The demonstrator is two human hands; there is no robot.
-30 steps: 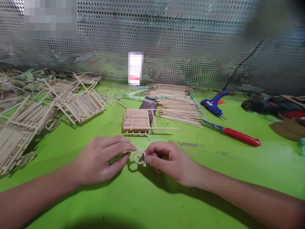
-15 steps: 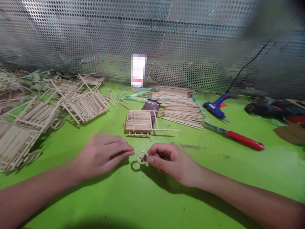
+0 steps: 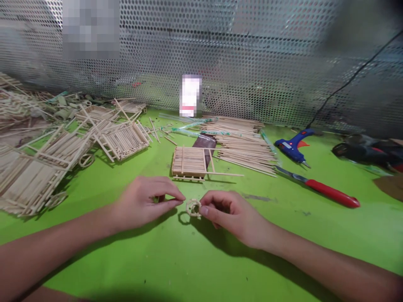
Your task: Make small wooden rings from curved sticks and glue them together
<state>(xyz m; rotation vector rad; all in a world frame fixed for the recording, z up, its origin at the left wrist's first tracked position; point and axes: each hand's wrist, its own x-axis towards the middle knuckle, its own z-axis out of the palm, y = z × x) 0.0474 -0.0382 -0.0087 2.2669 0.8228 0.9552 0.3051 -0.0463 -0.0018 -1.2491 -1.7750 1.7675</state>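
Between the thumb and fingers of my right hand [image 3: 231, 216] is a small wheel [image 3: 193, 208] made of short wooden stick pieces, held just over the green table. My left hand [image 3: 153, 201] is close by on the wheel's left side, thumb and index fingertips pinched together. Whether something tiny sits in that pinch I cannot make out. Beyond both hands stands a small cart body [image 3: 190, 161] of pale sticks, with one long stick sticking out to its right.
Several stick carts [image 3: 124, 140] crowd the left side. Behind the cart body lies a pile of loose sticks [image 3: 247, 147] with plastic wrapping. To the right are a blue glue gun [image 3: 292, 147] and a red-handled cutting tool [image 3: 332, 193]. A perforated metal sheet [image 3: 220, 54] closes the back.
The view has swung slightly left, so everything appears farther right. My left index finger now arches more, opening a gap above the thumb. My right hand keeps hold of the wheel.
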